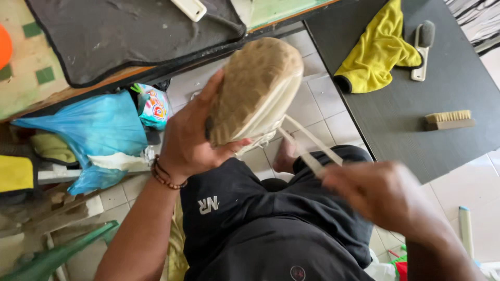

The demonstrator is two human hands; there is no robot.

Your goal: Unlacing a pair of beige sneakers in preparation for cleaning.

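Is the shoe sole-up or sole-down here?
Sole-up. The left hand holds the shoe with its tan tread facing the camera, while the right hand pulls a lace out below it.

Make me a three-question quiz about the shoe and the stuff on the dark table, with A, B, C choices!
1. Where is the wooden brush?
A. on the dark table
B. on the floor
C. in the blue bag

2. What colour is the cloth on the table?
A. red
B. yellow
C. white

3. How is the shoe held?
A. sole facing down
B. lying on the table
C. sole facing up toward the camera

Answers:
1 A, the brush lies on the table's right side.
2 B, the cloth is bright yellow.
3 C, the left hand grips the shoe with its tread showing, while the right hand pulls the laces.
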